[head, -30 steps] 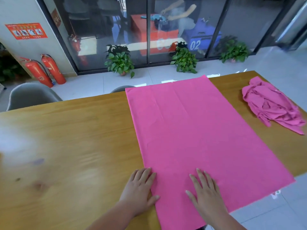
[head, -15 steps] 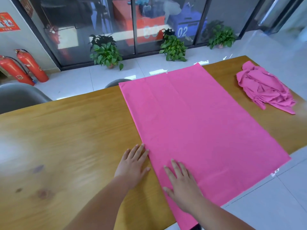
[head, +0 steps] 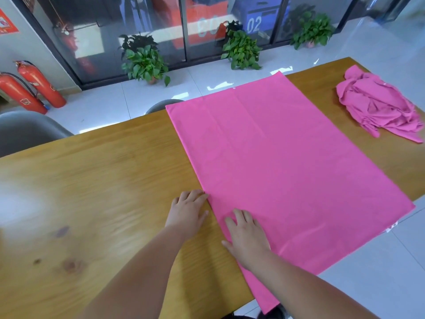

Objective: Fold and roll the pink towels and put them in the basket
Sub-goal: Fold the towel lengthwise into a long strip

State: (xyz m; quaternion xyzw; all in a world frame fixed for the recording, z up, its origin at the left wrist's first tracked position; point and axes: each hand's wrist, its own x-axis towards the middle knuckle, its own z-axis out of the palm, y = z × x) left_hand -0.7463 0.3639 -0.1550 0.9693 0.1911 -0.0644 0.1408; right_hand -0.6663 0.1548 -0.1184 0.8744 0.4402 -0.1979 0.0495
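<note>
On table (head: 92, 192), flat towel (head: 287, 169) lengthwise near-to-far

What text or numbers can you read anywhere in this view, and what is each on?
"02": white digits on the blue box behind the glass doors.
Pale digits on the orange-red box beside it: too blurred to read.
Red wall sign at far left: cut off, unreadable.
Labels on the two red fire extinguishers: too small to read.

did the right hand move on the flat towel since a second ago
Yes. The right hand slid left across the flat towel, toward its left edge and the left hand.
</note>
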